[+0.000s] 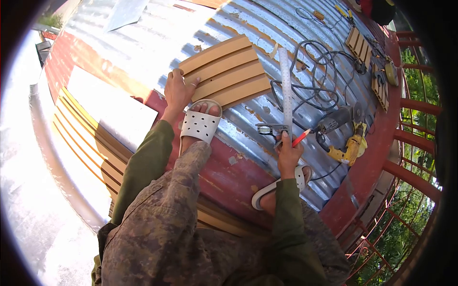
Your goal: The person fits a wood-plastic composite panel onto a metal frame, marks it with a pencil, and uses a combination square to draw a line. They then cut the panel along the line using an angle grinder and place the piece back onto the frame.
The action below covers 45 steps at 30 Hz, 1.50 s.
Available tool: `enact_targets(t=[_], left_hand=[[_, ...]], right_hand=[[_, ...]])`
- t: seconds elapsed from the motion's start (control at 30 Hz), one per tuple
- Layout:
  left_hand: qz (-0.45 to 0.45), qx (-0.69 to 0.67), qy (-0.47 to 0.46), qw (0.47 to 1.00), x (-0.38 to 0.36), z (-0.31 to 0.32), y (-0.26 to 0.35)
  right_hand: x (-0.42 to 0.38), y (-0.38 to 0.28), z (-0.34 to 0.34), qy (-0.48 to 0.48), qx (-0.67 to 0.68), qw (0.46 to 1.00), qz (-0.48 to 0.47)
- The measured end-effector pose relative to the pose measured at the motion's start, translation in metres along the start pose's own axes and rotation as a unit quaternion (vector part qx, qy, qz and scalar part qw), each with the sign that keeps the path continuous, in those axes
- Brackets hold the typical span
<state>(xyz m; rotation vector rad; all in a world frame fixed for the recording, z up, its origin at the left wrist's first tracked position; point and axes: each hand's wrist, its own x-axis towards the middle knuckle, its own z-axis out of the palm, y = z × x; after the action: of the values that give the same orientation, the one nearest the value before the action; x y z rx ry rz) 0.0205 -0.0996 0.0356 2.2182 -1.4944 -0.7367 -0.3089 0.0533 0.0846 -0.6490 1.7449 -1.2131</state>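
Observation:
My left hand [180, 90] grips the left edge of a tan ribbed panel [226, 71], thumb on the top face and fingers at the edge. The panel lies on corrugated metal sheeting, close to my sandalled left foot [202, 119]. In my right hand [289, 155] is a combination square, its long metal blade [285, 81] pointing away from me and its dark head [271, 128] just past my fingertips. A red pencil [301, 137] sticks out from the same hand. The blade stands apart from the panel's right edge.
Right of my right hand lie an angle grinder [338, 119] and a yellow power tool [350, 147]. A dark cable [315, 90] coils over the corrugated sheeting [257, 117]. Short ribbed offcuts [359, 46] lie farther right, near red railings [420, 106]. Long ribbed panels [90, 143] lie at left.

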Motion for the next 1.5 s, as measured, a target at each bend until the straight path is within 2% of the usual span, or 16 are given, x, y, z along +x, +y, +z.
enact_targets(t=[0.07, 0.1, 0.17, 0.2, 0.27, 0.37, 0.5, 0.6, 0.67, 0.77, 0.87, 1.0, 1.17, 1.27, 1.4, 1.5], left_hand=[[0.167, 0.007, 0.050, 0.985, -0.002, 0.003, 0.007], [0.169, 0.006, 0.048, 0.984, -0.004, 0.003, 0.013], [0.303, 0.002, -0.024, 0.953, -0.008, 0.003, 0.025], [0.303, 0.003, -0.024, 0.953, -0.006, 0.011, 0.024], [0.301, 0.025, -0.126, 0.945, -0.003, 0.023, 0.025], [0.304, 0.087, -0.129, 0.940, -0.015, 0.026, 0.025], [0.318, 0.059, -0.137, 0.936, -0.014, 0.020, 0.031], [0.302, 0.127, -0.173, 0.929, -0.016, 0.010, 0.044], [0.271, 0.109, -0.208, 0.933, -0.013, 0.006, 0.054], [0.303, 0.052, -0.217, 0.926, -0.008, 0.011, 0.049], [0.330, 0.084, -0.222, 0.914, -0.006, 0.008, 0.048], [0.323, 0.152, -0.217, 0.909, -0.015, 0.011, 0.060], [0.337, 0.166, -0.151, 0.914, -0.012, 0.023, 0.060], [0.336, 0.199, -0.155, 0.907, -0.004, 0.026, 0.061], [0.386, 0.142, -0.115, 0.904, 0.000, 0.033, 0.060], [0.394, 0.086, -0.109, 0.909, -0.001, 0.030, 0.060]], right_hand=[[0.000, 0.002, 0.008, 0.011, 0.008, 1.000, -0.009], [0.001, 0.004, 0.010, 0.001, -0.003, 1.000, -0.012], [0.004, 0.006, 0.013, -0.015, -0.010, 1.000, -0.013], [0.006, 0.007, 0.015, -0.015, -0.010, 1.000, -0.013], [0.008, 0.009, 0.019, -0.006, -0.001, 1.000, -0.030], [0.013, 0.014, 0.016, 0.011, -0.002, 0.999, -0.044], [0.016, 0.015, 0.006, 0.008, 0.001, 1.000, -0.030], [0.019, 0.015, 0.006, 0.013, -0.002, 0.999, -0.029], [0.028, 0.017, 0.008, -0.043, -0.080, 0.995, -0.031], [0.033, 0.006, 0.038, -0.073, -0.111, 0.988, -0.074], [0.046, 0.012, 0.063, -0.103, -0.100, 0.988, -0.057], [0.059, 0.026, 0.084, -0.137, -0.108, 0.983, -0.059], [0.059, 0.025, 0.098, -0.150, -0.100, 0.981, -0.072], [0.058, 0.022, 0.096, -0.149, -0.101, 0.980, -0.084], [0.053, 0.021, 0.101, -0.117, -0.076, 0.988, -0.065], [0.054, 0.026, 0.105, -0.082, -0.065, 0.989, -0.107]])
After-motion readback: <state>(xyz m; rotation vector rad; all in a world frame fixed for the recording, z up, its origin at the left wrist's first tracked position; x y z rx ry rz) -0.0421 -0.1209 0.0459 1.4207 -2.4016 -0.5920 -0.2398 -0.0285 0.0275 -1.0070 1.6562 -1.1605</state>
